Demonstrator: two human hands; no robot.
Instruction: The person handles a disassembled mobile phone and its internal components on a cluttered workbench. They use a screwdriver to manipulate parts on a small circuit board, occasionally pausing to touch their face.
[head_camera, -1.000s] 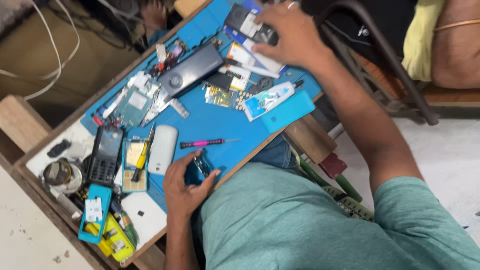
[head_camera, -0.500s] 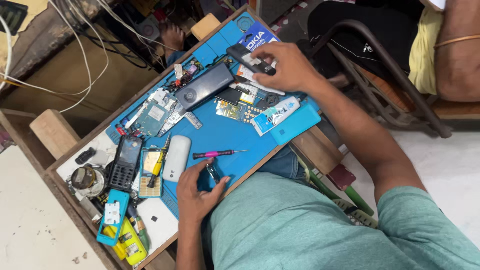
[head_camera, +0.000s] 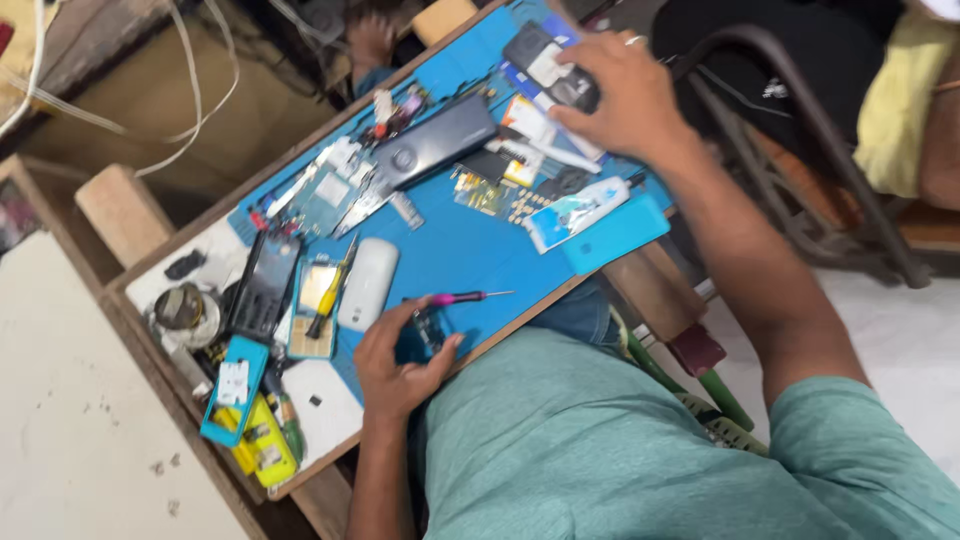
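Note:
My left hand (head_camera: 395, 365) rests at the near edge of the blue work mat (head_camera: 470, 250), shut on a small dark phone part (head_camera: 428, 330). A pink-handled screwdriver (head_camera: 462, 297) lies just beyond its fingers. My right hand (head_camera: 625, 95), a ring on one finger, reaches to the far end of the mat and grips a dark phone (head_camera: 548, 65) lying among small boxes and cards. Between the hands lie a long black phone (head_camera: 432, 148), a gold circuit board (head_camera: 490, 195) and a white tube (head_camera: 580, 212).
At the mat's left end are a white oval cover (head_camera: 368, 283), a black keypad phone (head_camera: 262, 288), a yellow-handled tool (head_camera: 328, 295), a round tin (head_camera: 182, 308) and a yellow battery (head_camera: 262, 450). A dark chair frame (head_camera: 800, 150) stands to the right. White cables (head_camera: 190, 90) hang behind the wooden bench.
My right hand has closed over the dark phone at the far end. My left hand keeps the small part at the near edge. The view has shifted.

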